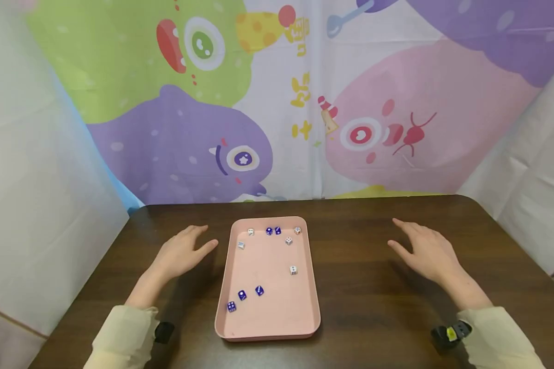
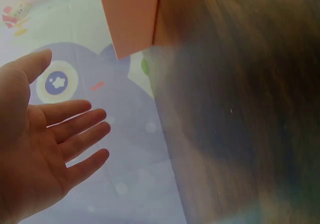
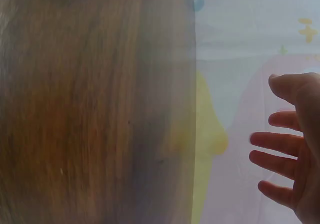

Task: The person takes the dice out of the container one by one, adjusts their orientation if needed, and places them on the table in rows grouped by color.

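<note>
A pink tray [image 1: 272, 323] lies on the table between my two hands, with white and blue dice in it. Along its far end are two blue dice side by side, one of them a blue die [image 1: 269, 231], and several white dice, among them a white die [image 1: 288, 241]. Another white die [image 1: 293, 270] sits near the right wall. Three blue dice, including a blue die [image 1: 259, 290], lie toward the near left corner. My left hand [image 1: 180, 253] hovers left of the tray, fingers extended and holding nothing. My right hand [image 1: 427, 251], also holding nothing, is well to the tray's right.
The dark wooden table [image 1: 360, 307] has a far edge against a cartoon-printed curtain [image 1: 295, 169]. White cloth [image 1: 37, 179] hangs at both sides. Each wrist wears a dark strap, such as the strap [image 1: 451, 334] on the right.
</note>
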Demonstrator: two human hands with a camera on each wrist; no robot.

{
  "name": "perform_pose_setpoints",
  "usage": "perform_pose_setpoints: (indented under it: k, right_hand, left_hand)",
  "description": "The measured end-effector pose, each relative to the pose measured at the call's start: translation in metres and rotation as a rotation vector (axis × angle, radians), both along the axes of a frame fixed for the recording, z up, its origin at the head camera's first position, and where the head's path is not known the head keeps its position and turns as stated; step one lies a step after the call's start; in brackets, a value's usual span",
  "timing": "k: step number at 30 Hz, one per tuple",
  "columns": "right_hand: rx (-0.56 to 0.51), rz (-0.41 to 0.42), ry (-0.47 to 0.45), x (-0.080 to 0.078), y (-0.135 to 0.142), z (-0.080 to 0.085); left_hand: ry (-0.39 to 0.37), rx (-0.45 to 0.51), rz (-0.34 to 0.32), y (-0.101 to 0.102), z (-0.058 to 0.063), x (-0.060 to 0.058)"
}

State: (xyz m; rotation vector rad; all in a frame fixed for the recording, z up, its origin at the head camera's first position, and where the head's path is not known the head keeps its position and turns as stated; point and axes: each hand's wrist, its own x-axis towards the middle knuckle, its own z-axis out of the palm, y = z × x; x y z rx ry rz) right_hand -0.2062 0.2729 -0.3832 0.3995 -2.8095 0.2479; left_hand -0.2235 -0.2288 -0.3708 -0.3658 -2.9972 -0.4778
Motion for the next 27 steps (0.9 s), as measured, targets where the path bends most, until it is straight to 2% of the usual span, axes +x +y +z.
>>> perform_pose_setpoints:
  k: [11, 17, 27]
  right_hand:
    - [-0.037, 0.040, 0.023, -0.002, -0.021, -0.001]
    - [-0.072, 0.056, 0.037, -0.001, -0.036, -0.004]
    - [-0.101, 0.115, 0.060, -0.002, -0.061, -0.004]
  left_hand:
    - [-0.034, 0.096, -0.004, 0.011, -0.005, 0.005]
    - [-0.066, 0.175, 0.036, 0.016, -0.010, 0.009]
    - [-0.157, 0.313, 0.038, 0.027, -0.017, 0.013]
